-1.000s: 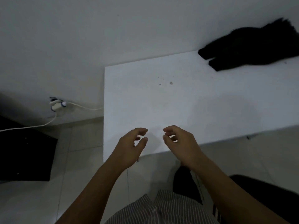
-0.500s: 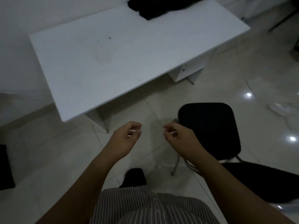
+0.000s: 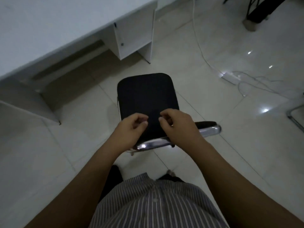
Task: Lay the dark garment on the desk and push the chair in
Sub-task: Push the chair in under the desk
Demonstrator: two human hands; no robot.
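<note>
Standing behind the chair (image 3: 147,102), you are looking down on its black seat, which is sitting out on the tiled floor (image 3: 205,38), apart from the desk (image 3: 49,23) at your ten o'clock.

Item one, left hand (image 3: 130,129): you are holding it over the rear of the seat with the fingers curled loosely inward, thumb near the fingertips, gripping nothing.

Item two, right hand (image 3: 177,125): you are holding it beside the left in a matching loose curl, also empty, hovering just above the chrome back rail (image 3: 154,143); whether either hand is touching the chair cannot be told.

Item three, dark garment: it is not showing anywhere in this view, and only part of the desk top is visible, so its placement cannot be confirmed from here.

Item four, chair: it is not yet pushed in; the gap under the desk is lying open at eleven o'clock.

Item five, clutter: a white power strip (image 3: 230,79) with trailing cords is lying on the floor at two o'clock, clear of the chair's likely path.

Remaining work, by judgement: gripping the rail and pushing the chair toward the desk.
</note>
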